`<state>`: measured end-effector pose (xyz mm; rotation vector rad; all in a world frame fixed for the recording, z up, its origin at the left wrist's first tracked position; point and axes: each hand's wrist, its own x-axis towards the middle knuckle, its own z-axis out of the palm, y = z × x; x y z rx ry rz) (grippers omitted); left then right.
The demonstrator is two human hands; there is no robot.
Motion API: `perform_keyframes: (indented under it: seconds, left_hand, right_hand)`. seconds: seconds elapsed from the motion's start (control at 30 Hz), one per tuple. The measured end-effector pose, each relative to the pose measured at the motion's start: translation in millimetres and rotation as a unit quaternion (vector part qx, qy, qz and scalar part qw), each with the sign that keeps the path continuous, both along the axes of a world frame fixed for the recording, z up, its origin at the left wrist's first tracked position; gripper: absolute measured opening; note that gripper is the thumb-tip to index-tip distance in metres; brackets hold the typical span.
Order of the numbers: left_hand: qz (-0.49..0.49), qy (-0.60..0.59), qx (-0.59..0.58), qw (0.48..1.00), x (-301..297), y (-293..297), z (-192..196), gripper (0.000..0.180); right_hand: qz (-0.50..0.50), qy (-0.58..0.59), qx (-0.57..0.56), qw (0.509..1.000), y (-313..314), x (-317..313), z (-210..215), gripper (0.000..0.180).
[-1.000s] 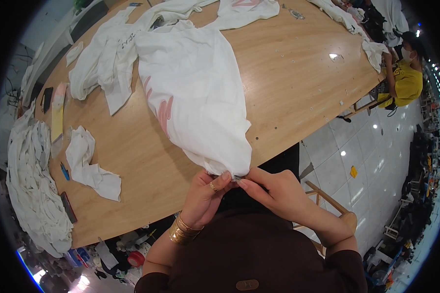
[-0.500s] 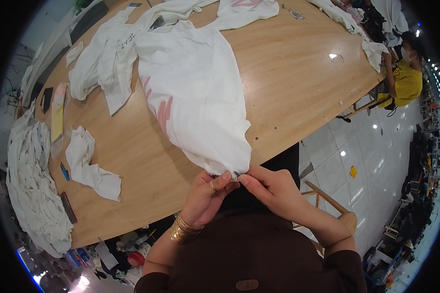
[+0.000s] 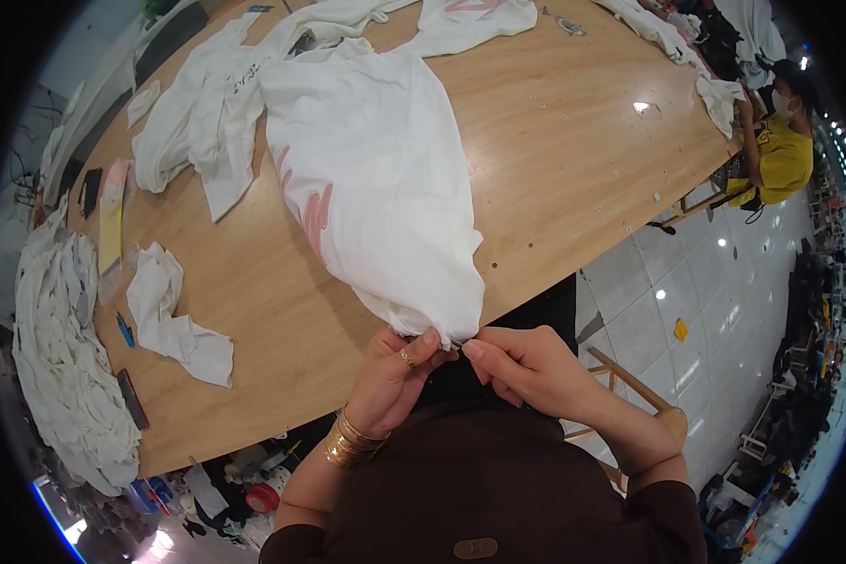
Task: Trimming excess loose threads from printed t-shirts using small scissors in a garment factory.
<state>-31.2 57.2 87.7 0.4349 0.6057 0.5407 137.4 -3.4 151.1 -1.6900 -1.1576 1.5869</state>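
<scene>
A white garment (image 3: pixel 376 179) with pink printed patches lies across the wooden table (image 3: pixel 555 169), its near end hanging over the front edge. At that end my left hand (image 3: pixel 385 381), with a ring and gold bangles on it, pinches the gathered cloth between thumb and fingers. Just to the right, the thumb and forefinger of my right hand (image 3: pixel 540 371) are closed together at the cloth's edge. Something thin and dark shows at their tips, too small to name.
More white garments (image 3: pixel 197 122) spread over the far left. A cloth heap (image 3: pixel 61 367), a loose white piece (image 3: pixel 179 315), blue snips (image 3: pixel 124 329) and a dark red object (image 3: pixel 132 399) lie left. A wooden stool (image 3: pixel 663 423) stands right; a person in yellow (image 3: pixel 782 160) handles cloth.
My right hand has shifted slightly and turned, its fingers curling more beneath the thumb. The left hand keeps its pinch on the garment, which stays nearly where it was.
</scene>
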Motion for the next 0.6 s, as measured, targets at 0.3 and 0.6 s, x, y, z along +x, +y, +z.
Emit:
perform_keyframes:
  seconds: [0.3,0.6]
  left_hand:
    - [0.001,0.007,0.013,1.000,0.1,0.1,-0.8,0.024]
    - [0.061,0.091,0.140,0.984,2.7,-5.9,3.2,0.027]
  right_hand:
    - [-0.002,0.013,-0.026,1.000,1.1,0.4,-0.7,0.037]
    - [0.007,-0.049,0.012,0.999,1.1,-1.7,-1.7,0.031]
